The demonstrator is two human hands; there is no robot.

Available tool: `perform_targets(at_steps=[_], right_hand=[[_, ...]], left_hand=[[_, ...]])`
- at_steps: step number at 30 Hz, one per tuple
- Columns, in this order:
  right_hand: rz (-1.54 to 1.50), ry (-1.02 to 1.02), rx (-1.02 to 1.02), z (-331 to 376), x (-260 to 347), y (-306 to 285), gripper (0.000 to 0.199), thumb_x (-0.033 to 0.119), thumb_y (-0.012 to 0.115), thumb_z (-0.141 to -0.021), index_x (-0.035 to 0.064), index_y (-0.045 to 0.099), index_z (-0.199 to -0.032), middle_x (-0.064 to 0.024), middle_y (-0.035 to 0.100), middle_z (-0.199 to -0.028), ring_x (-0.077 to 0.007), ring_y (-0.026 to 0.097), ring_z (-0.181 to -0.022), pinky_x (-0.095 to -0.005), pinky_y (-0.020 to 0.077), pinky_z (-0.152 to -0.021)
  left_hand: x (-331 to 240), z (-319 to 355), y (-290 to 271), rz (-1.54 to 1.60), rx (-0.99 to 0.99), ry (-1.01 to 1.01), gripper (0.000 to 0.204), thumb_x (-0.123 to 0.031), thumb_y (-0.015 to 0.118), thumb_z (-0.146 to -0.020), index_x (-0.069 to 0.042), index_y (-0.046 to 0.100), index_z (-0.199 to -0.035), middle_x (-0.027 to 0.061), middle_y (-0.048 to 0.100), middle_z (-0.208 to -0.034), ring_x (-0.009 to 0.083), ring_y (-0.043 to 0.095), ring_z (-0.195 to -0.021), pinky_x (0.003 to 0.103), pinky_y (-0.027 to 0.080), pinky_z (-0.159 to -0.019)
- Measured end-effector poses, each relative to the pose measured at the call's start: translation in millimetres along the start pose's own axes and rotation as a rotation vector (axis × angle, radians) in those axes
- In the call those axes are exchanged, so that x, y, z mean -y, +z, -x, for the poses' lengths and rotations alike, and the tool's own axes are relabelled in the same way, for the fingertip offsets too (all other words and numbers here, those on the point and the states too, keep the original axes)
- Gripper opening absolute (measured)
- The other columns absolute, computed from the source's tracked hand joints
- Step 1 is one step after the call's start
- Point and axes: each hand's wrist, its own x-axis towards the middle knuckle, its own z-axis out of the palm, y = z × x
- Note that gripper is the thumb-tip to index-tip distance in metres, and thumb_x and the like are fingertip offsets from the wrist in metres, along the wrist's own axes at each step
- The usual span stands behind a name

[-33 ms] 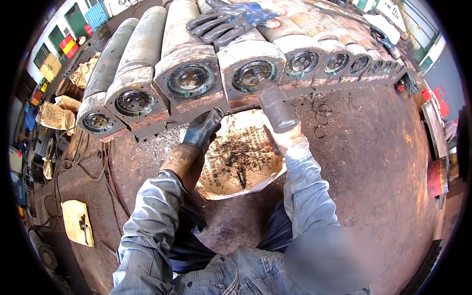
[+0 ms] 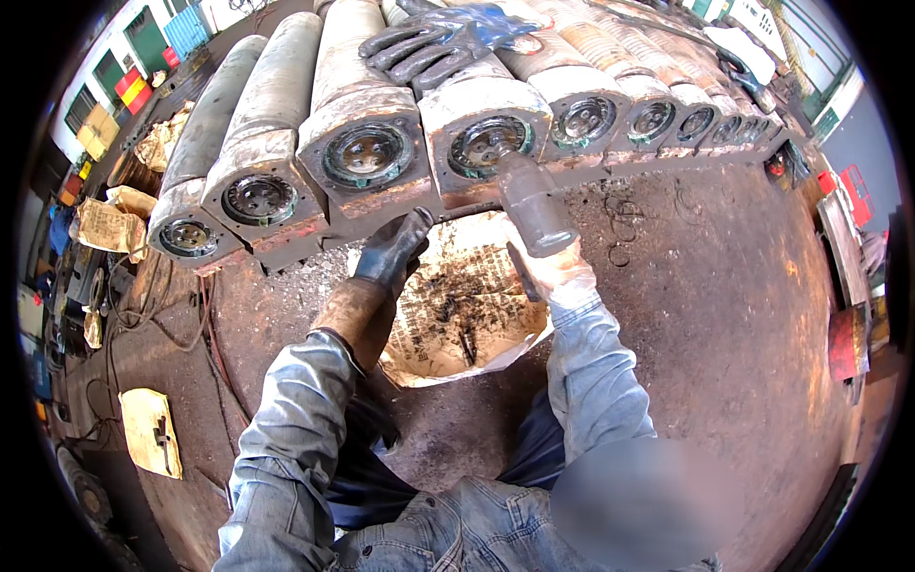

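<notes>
My right hand (image 2: 555,268), bare, is closed around the handle of a grey impact wrench (image 2: 536,205) with a bottle-shaped body. Its narrow nose points into the round, bolted end of a metal cylinder (image 2: 486,122). My left hand (image 2: 393,250), in a dark blue-black glove, is held below the cylinder's square end block with its fingers curled. Whatever the left fingers hold, if anything, is hidden. Under both hands lies a stained paper sack (image 2: 519,329), strewn with dark bits and bolt-like pieces.
More cylinders (image 2: 367,157) form a row across the far side, their ends facing me. A spare glove (image 2: 443,48) rests on top. Rings (image 2: 621,224) lie on the floor at right. Hoses (image 2: 205,324) and a yellowish sheet with dark pieces (image 2: 143,434) are at left.
</notes>
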Motion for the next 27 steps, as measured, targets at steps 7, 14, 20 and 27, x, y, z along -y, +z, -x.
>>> perform_targets(at_steps=[7, 14, 20, 27], right_hand=[[-0.639, 0.344, 0.049, 1, 3, 0, 0.052, 0.035, 0.077, -0.084, 0.0020, 0.060, -0.120, -0.0126, 0.068, -0.112, -0.0253, 0.065, -0.103, -0.0380, 0.0527, -0.088], [-0.536, 0.240, 0.060, 6, 14, 2, 0.034, 0.021, 0.078, -0.084, 0.0049, 0.062, -0.109, -0.0050, 0.066, -0.090, -0.0121, 0.061, -0.071, -0.0273, 0.0494, -0.057], [-0.459, 0.380, 0.238, 52, 74, -21, 0.028, 0.007, 0.075, -0.084, 0.0046, 0.062, -0.109, -0.0034, 0.063, -0.087, -0.0116, 0.055, -0.063, -0.0274, 0.0449, -0.053], [-0.369, 0.372, 0.500, 75, 84, -11, 0.044, 0.015, 0.080, -0.082, 0.0069, 0.059, -0.120, -0.0024, 0.066, -0.094, -0.0084, 0.060, -0.070, -0.0242, 0.0480, -0.049]], left_hand=[[-12, 29, 22, 0.008, 0.016, -0.034, 0.082, -0.062, 0.065, -0.086, -0.008, 0.043, -0.144, 0.0101, 0.047, -0.145, 0.0274, 0.043, -0.133, 0.044, 0.027, -0.113], [-16, 15, 10, 0.122, 0.146, -0.050, 0.084, -0.065, 0.059, -0.088, -0.004, 0.042, -0.144, 0.0138, 0.043, -0.148, 0.0288, 0.039, -0.137, 0.042, 0.028, -0.112], [-32, 23, 23, 0.281, 0.159, -0.051, 0.077, -0.066, 0.059, -0.087, -0.004, 0.054, -0.132, 0.0124, 0.056, -0.133, 0.0263, 0.051, -0.122, 0.041, 0.038, -0.103], [-36, 28, 24, 0.463, 0.259, -0.174, 0.075, -0.065, 0.058, -0.088, -0.003, 0.056, -0.130, 0.0140, 0.058, -0.130, 0.0292, 0.053, -0.121, 0.046, 0.040, -0.105]])
